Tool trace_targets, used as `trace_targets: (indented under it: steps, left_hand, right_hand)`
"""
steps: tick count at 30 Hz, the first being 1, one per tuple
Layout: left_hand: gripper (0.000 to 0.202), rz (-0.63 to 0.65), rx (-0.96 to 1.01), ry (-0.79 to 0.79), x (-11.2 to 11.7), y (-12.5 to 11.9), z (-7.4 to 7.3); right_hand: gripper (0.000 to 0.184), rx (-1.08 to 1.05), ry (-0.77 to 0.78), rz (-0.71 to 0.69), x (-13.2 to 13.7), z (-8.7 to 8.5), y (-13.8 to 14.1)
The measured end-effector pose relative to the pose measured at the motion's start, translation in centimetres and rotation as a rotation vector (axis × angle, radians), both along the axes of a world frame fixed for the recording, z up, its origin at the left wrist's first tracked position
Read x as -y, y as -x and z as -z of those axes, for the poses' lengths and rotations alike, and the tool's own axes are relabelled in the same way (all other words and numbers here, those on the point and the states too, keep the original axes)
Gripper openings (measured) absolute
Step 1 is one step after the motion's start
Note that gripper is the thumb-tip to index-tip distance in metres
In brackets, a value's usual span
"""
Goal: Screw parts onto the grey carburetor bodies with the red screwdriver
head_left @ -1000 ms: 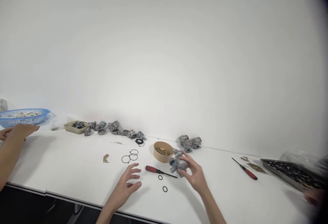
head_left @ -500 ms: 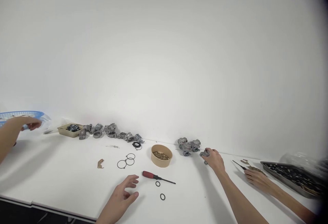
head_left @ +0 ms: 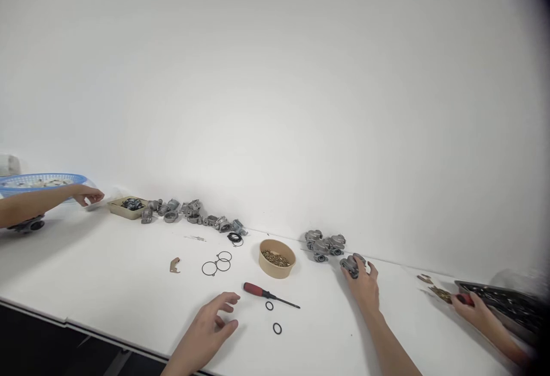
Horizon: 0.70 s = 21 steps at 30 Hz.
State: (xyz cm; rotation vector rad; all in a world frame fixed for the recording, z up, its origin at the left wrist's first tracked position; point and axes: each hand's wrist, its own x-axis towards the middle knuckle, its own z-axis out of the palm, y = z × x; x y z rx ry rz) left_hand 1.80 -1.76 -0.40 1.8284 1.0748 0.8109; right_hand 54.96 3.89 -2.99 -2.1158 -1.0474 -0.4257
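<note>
My left hand (head_left: 210, 325) hovers just above the white table (head_left: 107, 284) with its fingers apart and loosely curled, holding nothing. A red-handled screwdriver (head_left: 266, 293) and two small black O-rings (head_left: 277, 328) lie just to its right. My right hand (head_left: 364, 285) is stretched out toward the wall, fingers closed round a grey metal casting (head_left: 352, 263) that rests on the table. This casting sits right beside a small cluster of similar grey castings (head_left: 324, 244).
A paper bowl of brass screws (head_left: 277, 258), thin wire rings (head_left: 217, 264) and a brass bracket (head_left: 174, 265) lie mid-table. More castings (head_left: 193, 214) and a beige tray (head_left: 126, 207) line the wall. Another person's hand (head_left: 88, 195) reaches near a blue basket (head_left: 38, 181). A third hand (head_left: 472, 307) is by a metal tray (head_left: 507, 301).
My right hand carried the casting from near the bowl out to the cluster by the wall. The person on the right took up the other screwdriver. The left person's hand moved right.
</note>
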Motion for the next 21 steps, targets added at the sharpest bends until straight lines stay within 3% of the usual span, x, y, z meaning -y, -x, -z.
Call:
trace_targets:
  steps: [8,21]
  left_hand:
    - [0.042,-0.098,-0.044,-0.015,0.64,-0.53,-0.04]
    - [0.039,-0.053,-0.054,-0.039,0.57,-0.35,-0.35]
  right_hand:
    - [0.067,-0.044,0.031,-0.014,0.3,-0.1,-0.32]
    - [0.07,0.021,0.032,-0.009,0.64,-0.21,-0.09]
